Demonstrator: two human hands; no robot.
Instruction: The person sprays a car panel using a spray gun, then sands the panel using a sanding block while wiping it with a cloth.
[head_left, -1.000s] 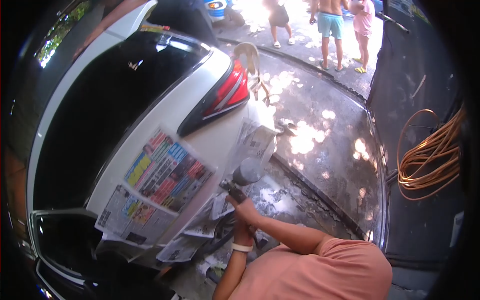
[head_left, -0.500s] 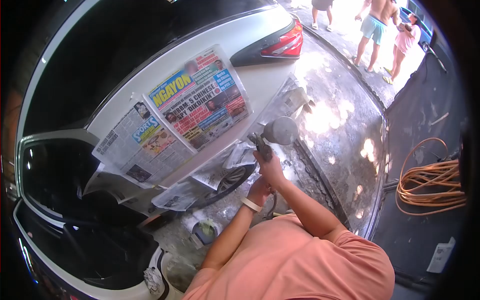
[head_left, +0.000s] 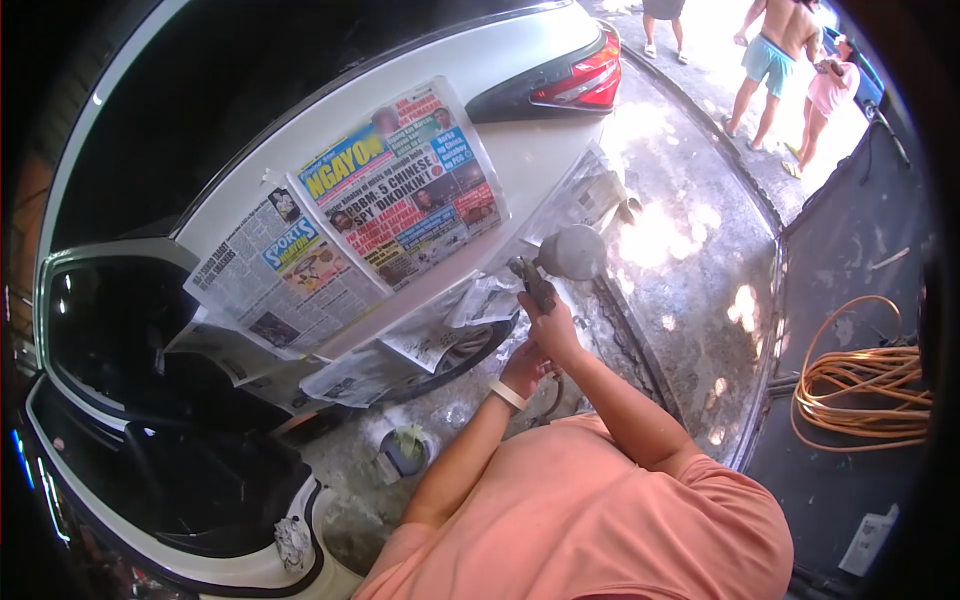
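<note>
My right hand (head_left: 552, 325) is closed around the handle of a spray gun (head_left: 539, 288), with a round grey cup (head_left: 572, 252) on it. The gun is beside the lower side of a white car (head_left: 545, 40), near the newspaper-covered rear wheel (head_left: 470, 350). Just below, my left hand (head_left: 524, 370), a pale band at its wrist, is closed at the hose (head_left: 555, 395) under the gun; its fingers are partly hidden. Newspaper sheets (head_left: 410, 200) are stuck on the car's side, and more paper (head_left: 345, 375) hangs along its lower edge.
A container (head_left: 405, 450) stands on the floor by the car. A dark rail (head_left: 640, 350) runs along the ground. An orange hose (head_left: 860, 390) lies coiled at right. Several people, one in blue shorts (head_left: 768, 62), stand at the back. A white car part (head_left: 315, 510) is at lower left.
The view has shifted slightly, so the car's rear end and the people appear further right. My hands and the spray gun appear slightly further right, with the same grip.
</note>
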